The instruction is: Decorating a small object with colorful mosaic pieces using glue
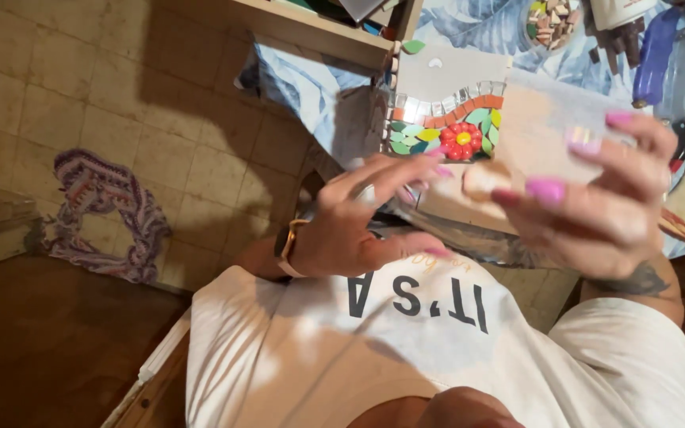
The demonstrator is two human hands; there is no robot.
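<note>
Hands before a mosaic board at the table edge

The small pale piece (487, 179) sits at the right hand (596, 210) fingertips; the left hand (366, 226) fingers (406, 170) reach just left of it. The mosaic board (469, 103) lies beyond both sets of fingertips, on the table (477, 28); a rug (105, 214) lies on the floor well left.

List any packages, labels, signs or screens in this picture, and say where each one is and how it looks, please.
No screens or signs in view.
Printed shirt: white, dark block lettering across the chest, bottom centre, below both hands.
Pale container: top right edge of the table; a possible label on it is too cropped to tell.
Purple bottle-like thing: top right, beside the container, blurred; no label visible.
</note>
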